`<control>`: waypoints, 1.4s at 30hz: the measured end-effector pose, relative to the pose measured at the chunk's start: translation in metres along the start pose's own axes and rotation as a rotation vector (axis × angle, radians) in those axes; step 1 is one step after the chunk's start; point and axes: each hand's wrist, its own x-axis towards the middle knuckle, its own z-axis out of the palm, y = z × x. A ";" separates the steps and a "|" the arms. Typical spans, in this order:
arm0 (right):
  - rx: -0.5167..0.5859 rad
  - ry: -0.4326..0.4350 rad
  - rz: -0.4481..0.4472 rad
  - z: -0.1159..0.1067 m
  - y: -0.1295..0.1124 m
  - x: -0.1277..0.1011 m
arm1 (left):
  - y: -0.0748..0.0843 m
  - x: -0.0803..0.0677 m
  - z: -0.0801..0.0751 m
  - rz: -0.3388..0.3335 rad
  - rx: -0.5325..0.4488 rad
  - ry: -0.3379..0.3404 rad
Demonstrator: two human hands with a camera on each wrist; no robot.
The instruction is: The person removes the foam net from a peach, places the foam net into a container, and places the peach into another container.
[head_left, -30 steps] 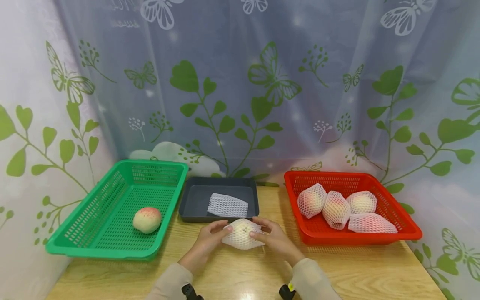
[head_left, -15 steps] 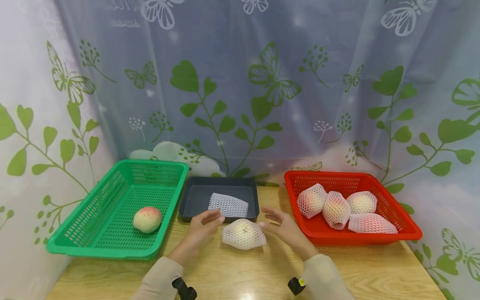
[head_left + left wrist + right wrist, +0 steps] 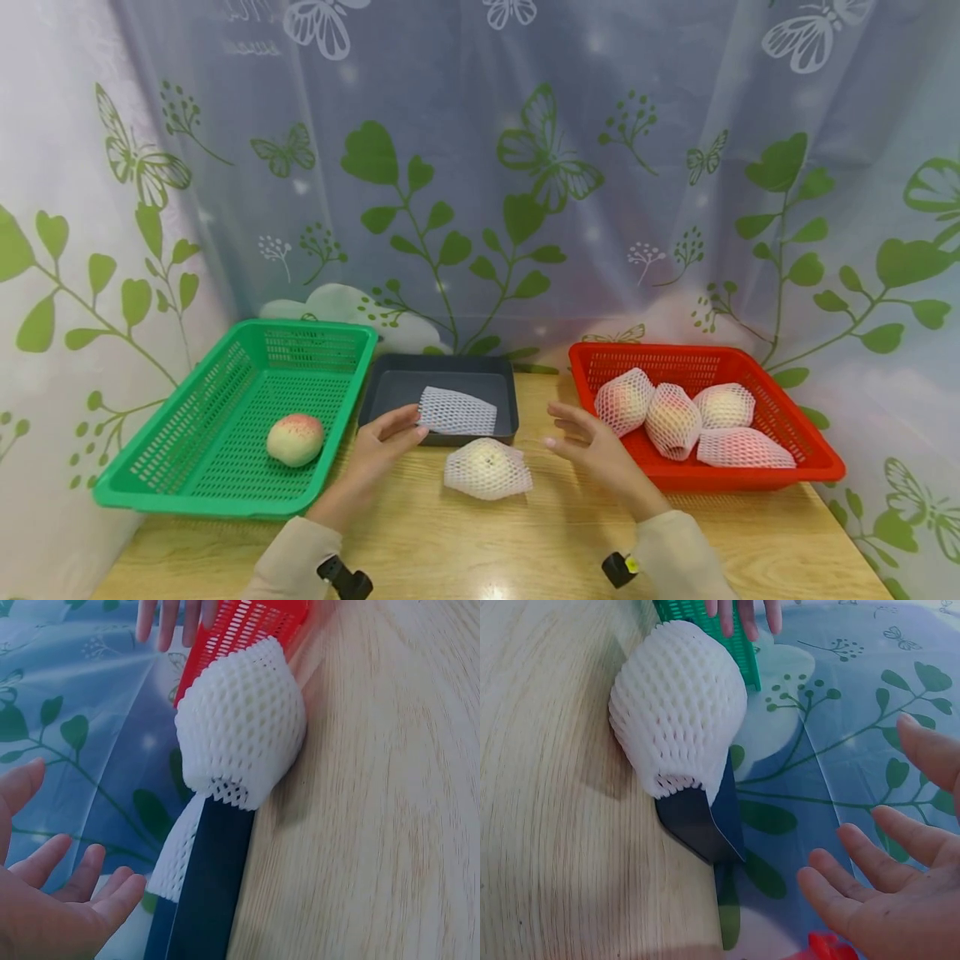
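A peach in a white foam net (image 3: pixel 487 471) lies on the wooden table between my two hands, and neither touches it. To its left, my left hand (image 3: pixel 372 457) hovers with relaxed fingers by the front edge of the dark grey tray (image 3: pixel 390 379). My right hand (image 3: pixel 600 454) is off to the other side, its fingers spread loosely near the red basket's corner. Both wrist views show bare palms, and the netted peach (image 3: pixel 244 720) stands apart from them. One flat white foam net (image 3: pixel 457 411) lies in the tray.
On the left, a green basket (image 3: pixel 255 504) holds one bare peach (image 3: pixel 295 440). At the right, a red basket (image 3: pixel 720 479) contains several netted peaches, one netted peach (image 3: pixel 672 419) in the middle. A printed curtain (image 3: pixel 465 167) hangs behind the table (image 3: pixel 480 558).
Both hands have let go of the netted peach and drawn apart, the left hand leftward and the right hand rightward. The netted peach stays where it was on the table.
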 end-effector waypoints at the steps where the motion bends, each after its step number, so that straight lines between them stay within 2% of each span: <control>1: 0.002 0.000 0.000 -0.002 0.000 -0.001 | 0.001 -0.001 -0.002 0.003 0.004 -0.001; 10: 0.013 -0.021 -0.009 -0.010 0.001 -0.008 | 0.000 -0.004 -0.015 -0.008 0.048 0.015; 19: 0.029 -0.023 -0.005 -0.009 0.002 -0.010 | -0.001 -0.008 -0.020 -0.018 0.034 0.010; 29: 0.020 -0.043 -0.072 -0.005 0.007 -0.007 | -0.004 -0.005 -0.008 0.017 0.020 -0.014; 35: 0.003 -0.046 -0.082 0.000 0.008 -0.003 | -0.007 -0.002 -0.001 0.008 0.023 -0.022; 42: 0.030 -0.091 -0.103 0.011 0.011 0.003 | -0.011 0.001 0.007 0.007 -0.016 -0.040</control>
